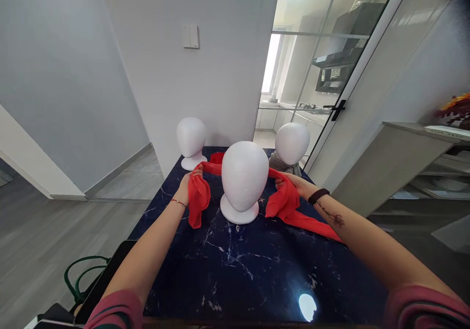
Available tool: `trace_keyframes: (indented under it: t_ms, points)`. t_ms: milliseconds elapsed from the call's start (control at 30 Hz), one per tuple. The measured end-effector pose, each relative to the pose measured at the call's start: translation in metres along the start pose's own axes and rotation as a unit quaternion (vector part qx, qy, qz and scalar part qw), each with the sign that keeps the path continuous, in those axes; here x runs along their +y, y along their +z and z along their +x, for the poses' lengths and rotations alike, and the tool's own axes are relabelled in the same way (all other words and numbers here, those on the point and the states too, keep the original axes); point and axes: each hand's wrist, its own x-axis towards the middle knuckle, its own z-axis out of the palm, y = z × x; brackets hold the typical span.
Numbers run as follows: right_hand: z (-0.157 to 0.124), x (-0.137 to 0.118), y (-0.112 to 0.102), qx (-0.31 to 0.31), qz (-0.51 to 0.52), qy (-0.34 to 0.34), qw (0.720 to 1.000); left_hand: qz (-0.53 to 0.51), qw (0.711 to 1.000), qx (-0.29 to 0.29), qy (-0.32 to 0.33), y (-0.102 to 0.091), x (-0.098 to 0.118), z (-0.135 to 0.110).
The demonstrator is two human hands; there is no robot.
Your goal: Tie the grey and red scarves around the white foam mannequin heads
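Left hand (186,181) and right hand (300,185) clasp the red scarf (199,197) strung behind the nearest white head (245,175), seemingly positioning it; wrapping would want even tension.

Bright light — glare (307,307) on tabletop (235,282) — edges stretched

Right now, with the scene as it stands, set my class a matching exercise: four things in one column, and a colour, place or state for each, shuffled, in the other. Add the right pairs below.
Column one
1. Scarf
2. Table
3. Left hand
4. Right hand

Column two
A. Gripping, with a black band at the wrist
B. Red, passing behind the front head
C. Gripping, with a thin bracelet at the wrist
D. Dark blue with pale veins

Pairs: 1-B, 2-D, 3-C, 4-A
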Motion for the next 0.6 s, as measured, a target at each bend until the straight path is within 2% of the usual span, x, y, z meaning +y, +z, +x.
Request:
trace_keyframes:
  t_ms: [100,167,267,367,500,600]
  points:
    - [-0.009,-0.002,-0.013,-0.007,0.032,0.021,0.999,0.0,1.0,0.014,0.017,0.005,0.003,0.013]
    - [-0.014,-0.006,-0.022,-0.012,0.033,0.008,0.999,0.003,0.999,0.025,0.027,0.011,0.003,0.024]
    - [-0.022,-0.011,-0.037,-0.008,-0.031,-0.005,0.999,0.009,0.998,0.041,0.041,0.016,0.003,0.039]
    - [-0.034,-0.01,-0.051,0.008,-0.109,0.04,0.993,0.011,0.998,0.048,0.047,0.017,0.006,0.046]
    - [-0.056,-0.004,-0.06,0.026,-0.147,0.102,0.984,0.006,0.999,0.035,0.034,0.015,0.011,0.039]
    - [-0.071,0.003,-0.052,0.037,-0.109,0.077,0.99,0.008,1.0,0.022,0.004,0.017,0.01,0.019]
